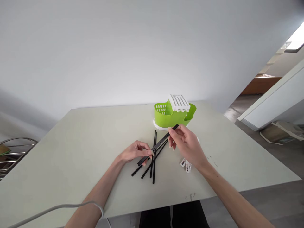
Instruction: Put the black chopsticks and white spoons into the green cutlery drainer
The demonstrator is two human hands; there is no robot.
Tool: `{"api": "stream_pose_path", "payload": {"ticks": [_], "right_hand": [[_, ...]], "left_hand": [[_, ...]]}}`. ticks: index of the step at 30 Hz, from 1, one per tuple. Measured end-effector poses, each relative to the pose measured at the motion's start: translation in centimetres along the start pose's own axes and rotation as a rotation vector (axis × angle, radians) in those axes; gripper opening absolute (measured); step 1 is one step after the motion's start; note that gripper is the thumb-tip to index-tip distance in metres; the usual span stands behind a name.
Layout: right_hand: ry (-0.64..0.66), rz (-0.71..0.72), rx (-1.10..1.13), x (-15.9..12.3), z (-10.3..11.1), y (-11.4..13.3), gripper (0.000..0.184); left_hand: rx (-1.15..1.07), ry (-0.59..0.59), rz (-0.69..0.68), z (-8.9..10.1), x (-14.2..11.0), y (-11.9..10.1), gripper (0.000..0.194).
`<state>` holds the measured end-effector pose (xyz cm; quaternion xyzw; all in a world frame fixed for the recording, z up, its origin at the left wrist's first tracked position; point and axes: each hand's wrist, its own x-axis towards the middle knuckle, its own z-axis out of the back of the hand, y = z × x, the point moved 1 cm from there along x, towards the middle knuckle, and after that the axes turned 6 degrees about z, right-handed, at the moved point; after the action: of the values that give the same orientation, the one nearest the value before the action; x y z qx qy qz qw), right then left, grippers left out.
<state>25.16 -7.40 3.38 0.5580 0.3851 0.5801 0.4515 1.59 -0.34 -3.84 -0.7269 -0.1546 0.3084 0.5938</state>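
Note:
Several black chopsticks (160, 141) lie close together in a slanting bundle between my two hands, raised a little over the table. My left hand (139, 152) pinches the bundle near its lower left end. At the upper right end, the fingers of my right hand (184, 141) are closed round it. Beneath, several loose black chopsticks (154, 172) cross one another on the tabletop. A green utensil holder (167, 120) with a slotted white top and white base stands just beyond my right hand. Small white labels with dark print (188, 166) lie below my right wrist.
The pale table (83, 133) meets a white wall (118, 63) at its far side. A grey cable (64, 205) runs over my left forearm. Metal rack bars (19, 153) stand at the left, and a wrapped bundle (280, 131) lies on the floor at the right.

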Motion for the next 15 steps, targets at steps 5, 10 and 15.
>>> {"api": "stream_pose_path", "payload": {"ticks": [5,10,15], "right_hand": [[0.004,0.089,-0.086,0.8,0.2,1.4,0.043],[-0.031,0.323,-0.165,4.1,2.2,5.1,0.034],[-0.152,0.636,-0.333,9.7,5.5,9.8,0.029]], "left_hand": [[-0.051,-0.060,-0.054,0.0,0.2,0.2,0.042],[-0.264,-0.373,-0.164,0.9,0.9,0.4,0.068],[-0.410,-0.658,-0.209,1.7,1.1,0.1,0.067]]}}
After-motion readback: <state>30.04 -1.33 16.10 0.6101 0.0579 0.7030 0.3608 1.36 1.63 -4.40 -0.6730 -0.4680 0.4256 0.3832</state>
